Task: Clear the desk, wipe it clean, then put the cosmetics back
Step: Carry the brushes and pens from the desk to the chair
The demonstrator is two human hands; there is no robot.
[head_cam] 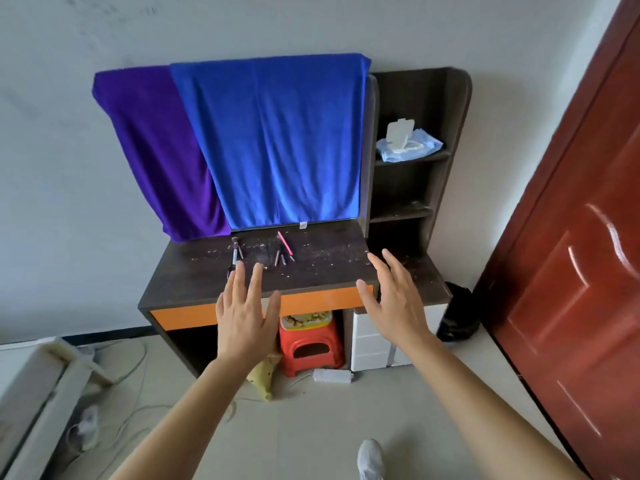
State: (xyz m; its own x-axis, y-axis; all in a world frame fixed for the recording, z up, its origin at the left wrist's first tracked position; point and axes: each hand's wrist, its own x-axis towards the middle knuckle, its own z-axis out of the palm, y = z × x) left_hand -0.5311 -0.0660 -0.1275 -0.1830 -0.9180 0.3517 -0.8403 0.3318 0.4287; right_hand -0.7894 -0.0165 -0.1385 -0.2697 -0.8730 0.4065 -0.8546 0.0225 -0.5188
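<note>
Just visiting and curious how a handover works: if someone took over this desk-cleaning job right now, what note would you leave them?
Left hand: open, fingers spread, holding nothing, raised by the front edge of the desk.
Right hand: the same.
Makeup brush, pink pencil and small pencils lie toward the back of the desk, among pale specks.
Pack of wipes sits on the upper side shelf.
Done: nothing yet. Left: clear, wipe, put cosmetics back.
</note>
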